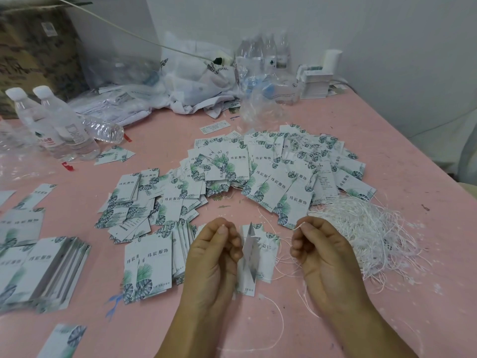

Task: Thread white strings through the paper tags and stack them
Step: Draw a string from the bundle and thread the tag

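Tag (248, 257) stands edge-up in our left hand (214, 257) fingers, just left of the string (296, 227) end our right hand (320, 250) pinches.

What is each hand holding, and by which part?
Left hand: a paper tag, by its edge. Right hand: a white string, pinched near its end.

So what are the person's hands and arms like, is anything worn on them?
Both are bare: the left hand and right hand show no gloves, rings, watch or bracelets, and no sleeves cover the forearms as far as the picture shows. The fingers have short, plain nails.
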`<action>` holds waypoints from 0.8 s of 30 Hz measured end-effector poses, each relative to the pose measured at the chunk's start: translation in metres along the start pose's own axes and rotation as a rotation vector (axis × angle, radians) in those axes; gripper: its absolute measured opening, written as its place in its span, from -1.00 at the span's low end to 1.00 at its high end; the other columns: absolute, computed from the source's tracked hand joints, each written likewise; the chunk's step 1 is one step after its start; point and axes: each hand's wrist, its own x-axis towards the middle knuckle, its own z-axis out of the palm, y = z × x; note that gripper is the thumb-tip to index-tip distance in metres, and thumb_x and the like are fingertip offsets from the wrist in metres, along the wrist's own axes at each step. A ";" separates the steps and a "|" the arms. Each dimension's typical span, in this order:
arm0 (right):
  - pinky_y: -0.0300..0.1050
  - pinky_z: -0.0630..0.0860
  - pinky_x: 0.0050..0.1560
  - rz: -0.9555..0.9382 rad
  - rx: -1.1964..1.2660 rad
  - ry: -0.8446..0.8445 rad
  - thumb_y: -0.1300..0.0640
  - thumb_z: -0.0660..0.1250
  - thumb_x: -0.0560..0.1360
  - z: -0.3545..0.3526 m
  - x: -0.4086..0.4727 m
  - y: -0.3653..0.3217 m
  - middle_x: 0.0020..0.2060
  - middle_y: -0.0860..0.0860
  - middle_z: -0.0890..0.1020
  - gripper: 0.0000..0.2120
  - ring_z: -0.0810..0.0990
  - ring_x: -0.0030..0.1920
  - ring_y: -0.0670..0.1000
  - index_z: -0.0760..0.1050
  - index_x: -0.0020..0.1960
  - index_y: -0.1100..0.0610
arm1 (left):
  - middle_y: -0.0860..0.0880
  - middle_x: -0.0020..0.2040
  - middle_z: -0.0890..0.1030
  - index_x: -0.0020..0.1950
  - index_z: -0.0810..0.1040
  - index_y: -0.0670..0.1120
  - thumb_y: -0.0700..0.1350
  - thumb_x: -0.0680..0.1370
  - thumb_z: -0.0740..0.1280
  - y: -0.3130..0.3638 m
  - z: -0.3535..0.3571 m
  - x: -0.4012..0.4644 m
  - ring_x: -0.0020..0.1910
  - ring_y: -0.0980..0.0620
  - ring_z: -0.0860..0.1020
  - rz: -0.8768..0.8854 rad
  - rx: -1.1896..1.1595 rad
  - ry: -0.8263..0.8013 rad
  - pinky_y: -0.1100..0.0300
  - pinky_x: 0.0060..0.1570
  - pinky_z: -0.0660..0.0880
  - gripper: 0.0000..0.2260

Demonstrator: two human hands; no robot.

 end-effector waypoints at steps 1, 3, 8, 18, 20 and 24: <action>-0.25 0.52 -0.37 -0.001 0.000 -0.005 0.19 0.36 0.38 0.000 0.000 0.001 -0.35 0.05 0.59 -0.89 0.53 -0.37 -0.08 0.66 -0.21 0.08 | -0.03 -0.32 0.60 -0.24 0.69 -0.03 -0.22 0.46 0.35 -0.003 -0.001 -0.001 -0.42 0.14 0.52 0.011 0.051 -0.018 0.36 -0.46 0.46 -0.83; -0.25 0.52 -0.38 -0.002 -0.002 -0.025 0.19 0.38 0.37 0.000 -0.001 0.002 -0.36 0.07 0.59 -0.92 0.53 -0.38 -0.08 0.66 -0.20 0.11 | -0.02 -0.35 0.58 -0.22 0.69 -0.03 -0.20 0.46 0.42 -0.009 -0.001 -0.004 -0.44 0.14 0.49 0.046 0.201 -0.061 0.35 -0.43 0.46 -0.90; -0.25 0.52 -0.39 0.001 -0.004 -0.075 0.17 0.44 0.31 0.002 -0.004 0.003 -0.35 0.10 0.61 -0.89 0.55 -0.39 -0.06 0.66 -0.17 0.14 | 0.03 -0.40 0.55 -0.17 0.68 -0.02 0.00 0.38 0.45 -0.017 0.001 -0.012 -0.42 0.12 0.45 0.126 0.479 -0.102 0.32 -0.35 0.44 -0.88; -0.16 0.55 -0.29 -0.093 -0.315 -0.137 0.04 0.46 0.37 0.001 -0.009 0.002 -0.31 0.11 0.64 -0.81 0.58 -0.34 0.00 0.63 -0.07 0.11 | 0.06 -0.37 0.61 -0.22 0.67 0.00 -0.13 0.44 0.44 -0.017 0.007 -0.019 -0.41 0.18 0.49 0.162 0.575 -0.166 0.36 -0.36 0.44 -0.94; -0.16 0.55 -0.31 -0.102 -0.322 -0.161 0.04 0.44 0.37 0.002 -0.010 0.000 -0.35 0.10 0.62 -0.84 0.56 -0.37 0.01 0.62 -0.09 0.09 | 0.06 -0.36 0.61 -0.21 0.67 -0.02 -0.04 0.42 0.44 -0.017 0.006 -0.019 -0.39 0.18 0.49 0.169 0.582 -0.167 0.37 -0.34 0.44 -0.93; -0.19 0.56 -0.32 -0.168 -0.344 -0.157 0.11 0.42 0.30 0.004 -0.012 -0.009 -0.38 0.13 0.62 -0.87 0.57 -0.40 0.03 0.62 -0.17 0.13 | 0.08 -0.36 0.60 -0.20 0.67 -0.01 0.00 0.40 0.43 -0.017 0.006 -0.019 -0.39 0.20 0.49 0.173 0.588 -0.165 0.38 -0.35 0.42 -0.90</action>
